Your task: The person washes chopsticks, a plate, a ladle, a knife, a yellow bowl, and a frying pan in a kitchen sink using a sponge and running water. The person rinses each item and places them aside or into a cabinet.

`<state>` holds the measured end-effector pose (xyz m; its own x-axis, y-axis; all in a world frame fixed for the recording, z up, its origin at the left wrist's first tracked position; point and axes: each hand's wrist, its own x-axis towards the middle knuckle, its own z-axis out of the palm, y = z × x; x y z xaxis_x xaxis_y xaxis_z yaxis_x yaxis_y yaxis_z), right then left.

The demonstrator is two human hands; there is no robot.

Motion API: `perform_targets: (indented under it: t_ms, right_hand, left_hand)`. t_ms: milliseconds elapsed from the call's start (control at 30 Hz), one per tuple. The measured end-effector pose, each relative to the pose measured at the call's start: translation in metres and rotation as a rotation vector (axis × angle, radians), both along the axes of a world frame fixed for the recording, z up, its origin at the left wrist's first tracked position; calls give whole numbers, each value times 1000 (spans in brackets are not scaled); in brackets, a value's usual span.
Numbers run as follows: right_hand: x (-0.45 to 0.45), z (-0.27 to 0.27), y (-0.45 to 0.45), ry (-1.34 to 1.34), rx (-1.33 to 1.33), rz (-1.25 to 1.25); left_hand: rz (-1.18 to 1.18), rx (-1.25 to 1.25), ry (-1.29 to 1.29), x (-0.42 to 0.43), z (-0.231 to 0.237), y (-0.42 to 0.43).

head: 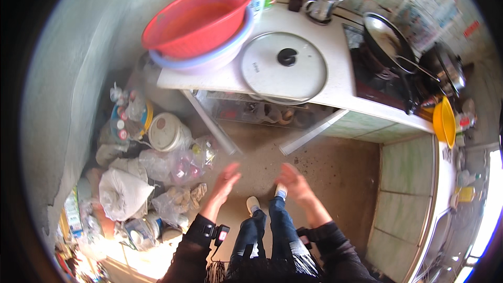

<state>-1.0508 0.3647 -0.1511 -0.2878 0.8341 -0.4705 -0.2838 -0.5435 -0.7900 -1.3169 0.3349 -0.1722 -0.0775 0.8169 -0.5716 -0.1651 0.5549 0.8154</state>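
My left hand [226, 182] is raised over the floor, empty and a little blurred. Opposite it, my right hand [295, 184] also holds nothing, with its fingers extended. Just beyond the hands, two cabinet doors, the left door [212, 124] and the right door [314, 132], stand swung out under the white counter [340, 82]. Dim items [271, 112] sit on a shelf inside the cabinet. On the counter above lies a round glass pan lid [271, 74] with a black knob, its near edge overhanging the front.
A red plastic basin [196, 19] is stacked on a pale blue basin [220, 57]. At right, a wok [387, 37] sits on a gas stove [377, 88] near a yellow bowl [444, 122]. A lidded bucket [167, 131], plastic bags [173, 165] and a white sack [122, 194] crowd the left floor.
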Motion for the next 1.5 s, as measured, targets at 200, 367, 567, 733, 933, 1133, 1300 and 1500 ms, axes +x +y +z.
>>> perform_targets:
  t_ms: [200,367,567,733,933,1133,1300,1500]
  right_hand:
    - [36,77,-24,-725,670,453]
    - [172,99,-65,-1072,426,211]
    - [312,120,-147,-1204,286,-105]
    - [428,124,-210,-1208,172,-265]
    - [555,129,-274,-1220,9,-484]
    - [648,139,-283,-1155,25,-681]
    - [709,132,-263,-1036,22,-862]
    - [782,125,-239,-1213,10,-913]
  left_hand:
    - [-683,128,-13,78,80,57]
    - [-753,-9,32,128,110,66]
    - [-924,-98,134,243,130,72]
    - [-1028,-13,210,383,157,84]
    - [-1282,148,162,572,191,77]
    - [-1574,194,158,719,202,63]
    - [-1694,212,166,822,187,82]
    - [-1708,668,267,971,144,133]
